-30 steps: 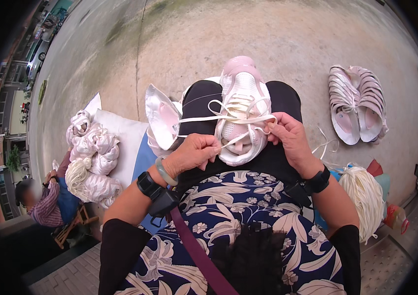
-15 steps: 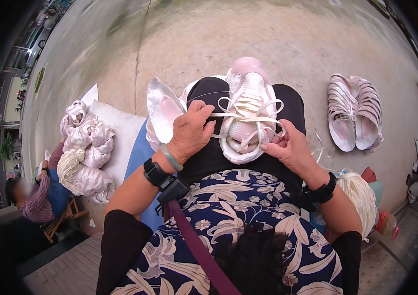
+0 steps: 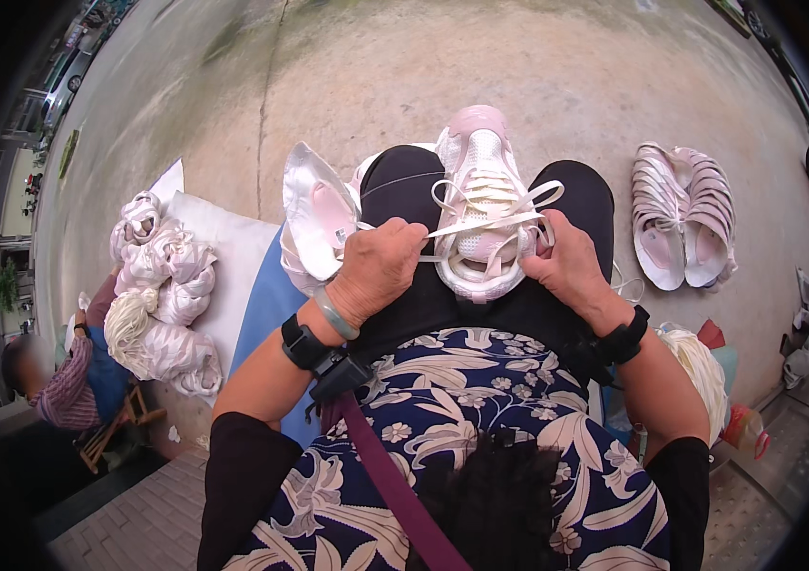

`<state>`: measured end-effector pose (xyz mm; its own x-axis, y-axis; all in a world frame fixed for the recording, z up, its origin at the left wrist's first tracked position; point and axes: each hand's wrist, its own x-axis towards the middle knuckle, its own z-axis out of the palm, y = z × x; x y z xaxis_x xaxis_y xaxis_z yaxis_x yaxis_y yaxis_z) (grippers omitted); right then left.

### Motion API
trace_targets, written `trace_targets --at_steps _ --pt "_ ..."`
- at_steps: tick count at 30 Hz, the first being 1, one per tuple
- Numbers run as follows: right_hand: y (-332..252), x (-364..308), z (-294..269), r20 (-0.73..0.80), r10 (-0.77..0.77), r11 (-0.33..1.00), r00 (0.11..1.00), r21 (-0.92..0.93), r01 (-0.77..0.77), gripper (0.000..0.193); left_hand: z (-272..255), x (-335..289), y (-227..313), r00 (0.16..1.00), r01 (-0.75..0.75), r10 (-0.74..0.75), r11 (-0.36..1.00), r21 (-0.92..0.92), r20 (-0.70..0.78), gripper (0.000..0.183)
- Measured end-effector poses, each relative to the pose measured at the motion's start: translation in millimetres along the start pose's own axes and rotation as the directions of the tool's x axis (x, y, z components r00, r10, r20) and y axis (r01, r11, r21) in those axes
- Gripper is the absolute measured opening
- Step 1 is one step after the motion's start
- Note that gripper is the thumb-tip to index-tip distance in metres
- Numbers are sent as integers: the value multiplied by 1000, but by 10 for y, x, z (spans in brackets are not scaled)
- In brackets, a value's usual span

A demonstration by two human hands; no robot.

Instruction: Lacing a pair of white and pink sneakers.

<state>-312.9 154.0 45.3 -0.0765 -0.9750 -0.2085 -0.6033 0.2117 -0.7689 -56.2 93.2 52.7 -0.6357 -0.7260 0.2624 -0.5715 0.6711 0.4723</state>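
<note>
A pink and white sneaker upper [image 3: 480, 143] lies across my lap between my knees, its toe pointing away from me. Cream shoelace [image 3: 495, 223] runs through its eyelets, with a loop standing out at either side. My left hand [image 3: 378, 273] pinches a lace end left of the opening, and the strand is stretched across the tongue. On the other side my right hand [image 3: 571, 264] has fingers closed on the lace beside the collar; the fingertips are partly hidden. Another pale upper [image 3: 314, 214] rests by my left knee, close to my left hand.
Bundled pink and white uppers [image 3: 176, 271] lie on a white sheet [image 3: 233, 243] at left. Nested uppers [image 3: 685, 214] sit on the floor at right, near a hank of cream laces [image 3: 694, 366]. Another person [image 3: 71, 381] sits at far left.
The lace between my hands has been drawn straighter and tighter, and the loops have shifted. My left hand has come slightly nearer to me; my right hand has moved a little toward the shoe's collar.
</note>
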Motion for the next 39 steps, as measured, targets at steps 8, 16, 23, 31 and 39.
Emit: trace_targets --at_steps 8,16,23,31,39 --pt "21 10 -39 20 25 998 999 -66 -23 40 -309 -185 -303 999 -20 26 989 145 -40 7" --pt "49 -56 -30 32 48 990 998 129 -51 55 -590 -285 -558 998 63 -56 968 243 -36 6" --pt "-127 -215 -422 -98 -198 889 975 -438 136 35 -483 -94 -257 708 688 -512 346 -637 487 8" --pt "-633 -150 62 344 57 939 937 301 -168 14 -34 109 -19 814 527 -395 191 -828 426 8" --pt "-650 54 420 345 206 836 916 424 -348 13 247 236 20 789 506 -410 13 -863 457 8"
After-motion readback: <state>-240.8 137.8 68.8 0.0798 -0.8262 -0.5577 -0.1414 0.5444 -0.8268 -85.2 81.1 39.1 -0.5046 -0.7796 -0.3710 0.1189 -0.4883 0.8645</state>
